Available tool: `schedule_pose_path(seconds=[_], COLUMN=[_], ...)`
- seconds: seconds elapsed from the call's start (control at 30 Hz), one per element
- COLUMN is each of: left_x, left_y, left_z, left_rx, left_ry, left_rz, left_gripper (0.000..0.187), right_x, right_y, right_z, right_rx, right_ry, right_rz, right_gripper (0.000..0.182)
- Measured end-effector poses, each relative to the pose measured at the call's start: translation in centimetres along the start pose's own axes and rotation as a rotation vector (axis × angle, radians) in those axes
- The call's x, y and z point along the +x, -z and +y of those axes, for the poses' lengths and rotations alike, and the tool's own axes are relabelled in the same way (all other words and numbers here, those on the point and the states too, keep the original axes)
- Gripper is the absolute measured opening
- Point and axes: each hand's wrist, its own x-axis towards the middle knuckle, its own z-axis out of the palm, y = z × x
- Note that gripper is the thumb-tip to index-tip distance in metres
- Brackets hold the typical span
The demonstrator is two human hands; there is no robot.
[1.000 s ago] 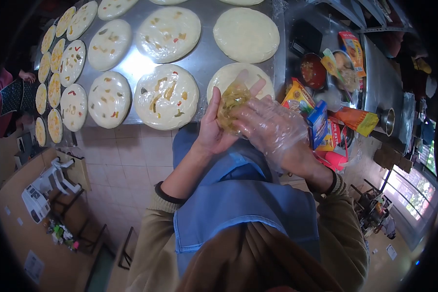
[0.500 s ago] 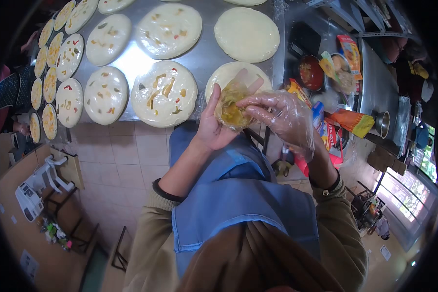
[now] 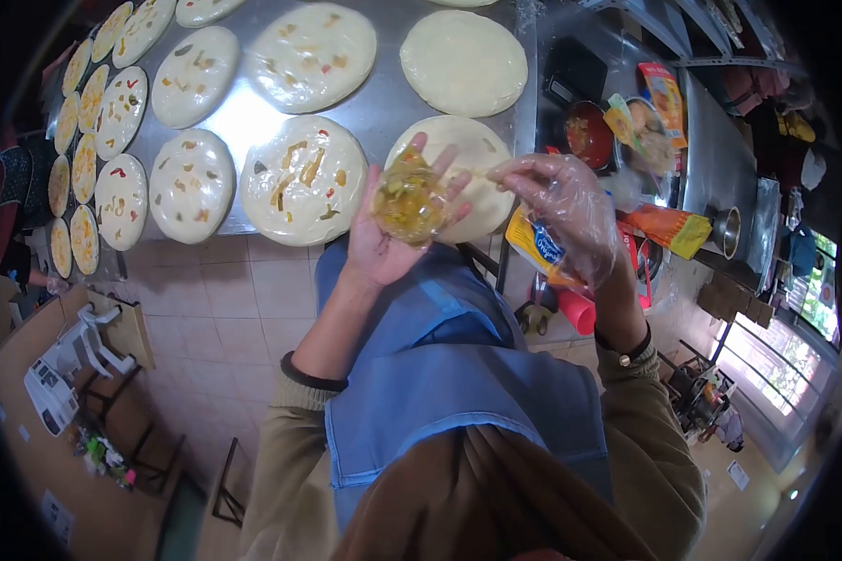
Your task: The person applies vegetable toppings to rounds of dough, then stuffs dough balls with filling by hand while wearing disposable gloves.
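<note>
My bare left hand [image 3: 381,241] is palm up with its fingers spread. A small clear plastic bag [image 3: 410,201] of chopped yellow, green and red pieces rests in it. My right hand [image 3: 552,196], in a clear plastic glove, is pinched just right of the bag, over the edge of a round dough disc [image 3: 468,220]. What its fingertips hold is too small to make out. A small piece lies near the top of that disc, which is partly hidden behind my left fingers. To its left, another dough disc [image 3: 285,210] carries scattered colored strips.
Several dough discs cover the metal table [image 3: 220,140], some topped. At right are a red bowl [image 3: 587,136], an orange packet [image 3: 666,229], a yellow and blue packet [image 3: 535,245] and a metal cup [image 3: 726,232]. Another person's dark sleeve [image 3: 19,262] is at far left.
My right hand has pulled out of the plastic bag and moved slightly right, still pinched. My left hand has shifted left and opened flatter beneath the bag. A piece now shows on the near disc.
</note>
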Motion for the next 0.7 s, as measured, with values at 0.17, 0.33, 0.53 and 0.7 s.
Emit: schedule_pose_path(seconds=[0.17, 0.33, 0.53, 0.7], left_x=[-1.3, -1.9, -2.2, -2.4], left_y=[0.6, 1.0, 0.1, -0.8], left_z=[1.6, 2.1, 2.0, 1.7], left_rx=[-0.037, -0.098, -0.036, 0.024], left_ry=[-0.049, -0.077, -0.062, -0.051], left_rz=[0.008, -0.033, -0.028, -0.036], left_gripper=[0.058, 0.059, 0.059, 0.061], right_x=[1.2, 0.6, -0.6, -2.6], right_y=[0.0, -2.8, -5.0, -3.9], right_z=[8.6, 13.4, 9.9, 0.2], right_rx=[-0.228, -0.668, -0.759, -0.541], right_ry=[-0.087, -0.044, 0.113, 0.298], right_rz=[0.143, 0.240, 0.238, 0.247], right_gripper=[0.024, 0.026, 0.018, 0.017])
